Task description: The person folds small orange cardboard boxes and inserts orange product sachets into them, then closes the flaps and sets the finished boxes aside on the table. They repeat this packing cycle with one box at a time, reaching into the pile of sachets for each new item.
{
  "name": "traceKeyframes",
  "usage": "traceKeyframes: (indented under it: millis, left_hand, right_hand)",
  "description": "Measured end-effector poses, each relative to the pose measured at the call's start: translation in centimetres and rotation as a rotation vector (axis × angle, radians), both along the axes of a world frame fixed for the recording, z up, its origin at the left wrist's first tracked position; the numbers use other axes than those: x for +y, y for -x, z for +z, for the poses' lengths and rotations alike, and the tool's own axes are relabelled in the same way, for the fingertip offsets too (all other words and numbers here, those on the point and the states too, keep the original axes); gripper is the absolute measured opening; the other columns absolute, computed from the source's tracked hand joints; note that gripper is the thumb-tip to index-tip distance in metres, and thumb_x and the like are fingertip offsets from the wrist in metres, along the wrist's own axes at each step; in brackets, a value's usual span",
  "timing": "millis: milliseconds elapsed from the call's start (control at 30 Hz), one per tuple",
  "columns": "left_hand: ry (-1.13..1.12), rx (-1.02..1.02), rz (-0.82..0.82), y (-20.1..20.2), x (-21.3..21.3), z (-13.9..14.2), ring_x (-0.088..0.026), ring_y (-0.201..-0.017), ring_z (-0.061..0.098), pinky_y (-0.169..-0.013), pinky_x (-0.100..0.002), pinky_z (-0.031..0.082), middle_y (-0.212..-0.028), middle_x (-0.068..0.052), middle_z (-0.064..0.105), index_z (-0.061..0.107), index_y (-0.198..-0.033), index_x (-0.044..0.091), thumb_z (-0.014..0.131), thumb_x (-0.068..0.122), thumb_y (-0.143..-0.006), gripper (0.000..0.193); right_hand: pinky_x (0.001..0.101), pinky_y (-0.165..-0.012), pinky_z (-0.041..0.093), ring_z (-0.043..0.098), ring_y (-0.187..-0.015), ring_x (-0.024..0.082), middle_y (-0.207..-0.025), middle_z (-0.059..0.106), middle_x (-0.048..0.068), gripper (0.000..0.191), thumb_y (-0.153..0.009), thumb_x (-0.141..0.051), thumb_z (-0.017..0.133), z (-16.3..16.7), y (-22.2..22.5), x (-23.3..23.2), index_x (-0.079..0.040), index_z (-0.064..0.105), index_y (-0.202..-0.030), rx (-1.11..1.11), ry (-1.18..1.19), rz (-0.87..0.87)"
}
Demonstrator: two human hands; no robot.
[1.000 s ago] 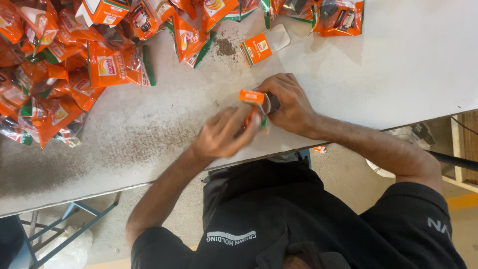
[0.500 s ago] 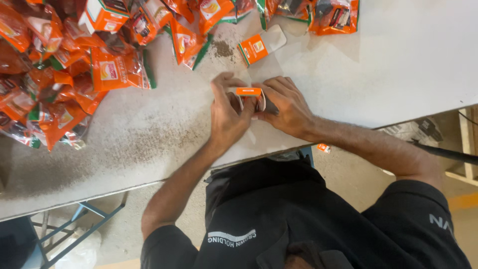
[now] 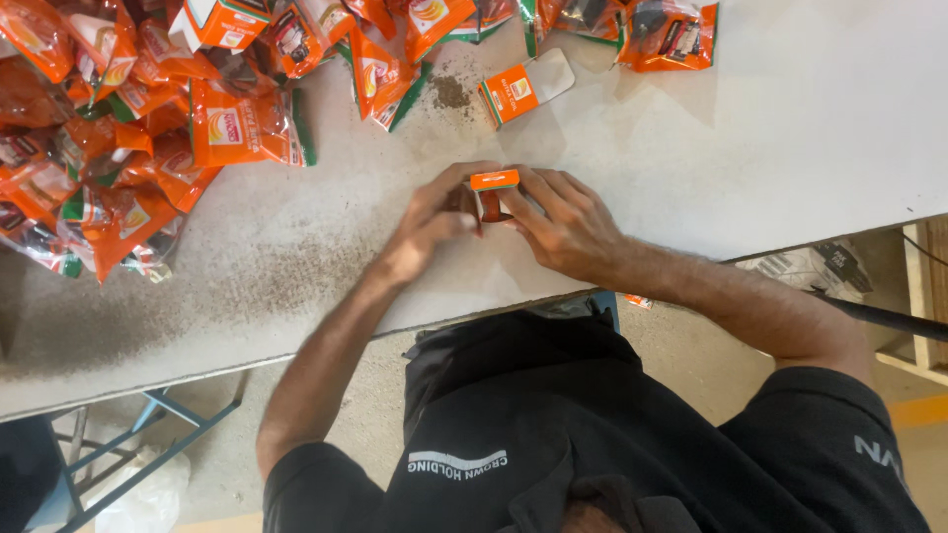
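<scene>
A small orange carton stands on the white table, held between both hands. My left hand presses against its left side, fingers curled on the carton and on something dark orange just below its top. From the other side, my right hand grips it with the fingers wrapped around its right edge. The lower part of the carton is hidden by my fingers.
A heap of orange and green packets fills the table's far left and runs along the far edge. Another orange carton with a clear sachet lies beyond my hands, beside spilled brown powder. The table's near edge is close to my body.
Both hands have shifted away from the table's near edge and closed in together around the carton. The carton now stands between them on the table.
</scene>
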State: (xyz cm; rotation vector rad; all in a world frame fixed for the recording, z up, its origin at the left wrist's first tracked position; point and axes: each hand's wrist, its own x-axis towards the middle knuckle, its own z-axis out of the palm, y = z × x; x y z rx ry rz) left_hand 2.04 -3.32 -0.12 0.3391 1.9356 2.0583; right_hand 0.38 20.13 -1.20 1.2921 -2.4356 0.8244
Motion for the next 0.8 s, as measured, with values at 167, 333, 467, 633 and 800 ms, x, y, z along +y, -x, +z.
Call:
traceKeyframes:
  millis: [167,333,467,633,800]
  left_hand:
    - [0.085,-0.186,0.07,1.7,0.2,-1.1,-0.015,-0.075,0.063,-0.068,-0.032,0.054,-0.088,-0.008,0.066,0.065,-0.116,-0.003,0.061,-0.001,-0.097,0.02]
    - [0.515,0.801,0.254,0.2,2.0,-0.5,-0.037,-0.113,0.065,-0.1,-0.043,0.055,-0.115,-0.014,0.069,0.062,-0.118,0.001,0.071,-0.004,-0.079,0.041]
    - [0.535,0.818,0.102,-0.9,1.2,0.7,-0.039,-0.131,0.063,-0.11,-0.044,0.056,-0.138,-0.019,0.064,0.062,-0.13,-0.002,0.078,-0.002,-0.084,0.048]
    - [0.639,0.917,0.041,-0.4,0.8,0.5,-0.039,-0.135,0.059,-0.111,-0.046,0.055,-0.141,-0.019,0.062,0.062,-0.126,-0.002,0.084,0.002,-0.085,0.046]
    - [0.596,0.873,0.066,-0.3,1.0,-0.2,-0.037,-0.135,0.061,-0.109,-0.043,0.058,-0.141,-0.017,0.063,0.065,-0.107,0.0,0.081,0.0,-0.086,0.027]
  right_hand:
    - [0.0465,-0.094,0.056,0.068,-0.112,0.038,-0.133,0.063,0.022,0.052,-0.084,-0.008,0.08,0.3,0.0,-0.2,0.002,0.058,-0.13,-0.067,0.08,-0.011]
    - [0.0458,-0.092,0.057,0.069,-0.11,0.038,-0.131,0.064,0.022,0.042,-0.081,-0.008,0.082,-0.1,0.1,0.1,-0.004,0.058,-0.115,-0.041,0.073,-0.014]
    - [0.0459,-0.089,0.057,0.069,-0.109,0.038,-0.128,0.067,0.021,0.049,-0.078,-0.007,0.085,-1.2,0.3,0.3,-0.003,0.05,-0.114,-0.156,0.149,-0.034]
    - [0.0458,-0.089,0.057,0.07,-0.108,0.039,-0.128,0.068,0.021,0.055,-0.08,-0.009,0.086,-2.3,0.2,0.4,-0.003,0.044,-0.116,-0.182,0.18,-0.051]
    - [0.0446,-0.087,0.057,0.071,-0.106,0.039,-0.126,0.069,0.02,0.053,-0.086,-0.015,0.087,-1.9,0.2,0.4,-0.004,0.045,-0.115,-0.182,0.188,-0.065]
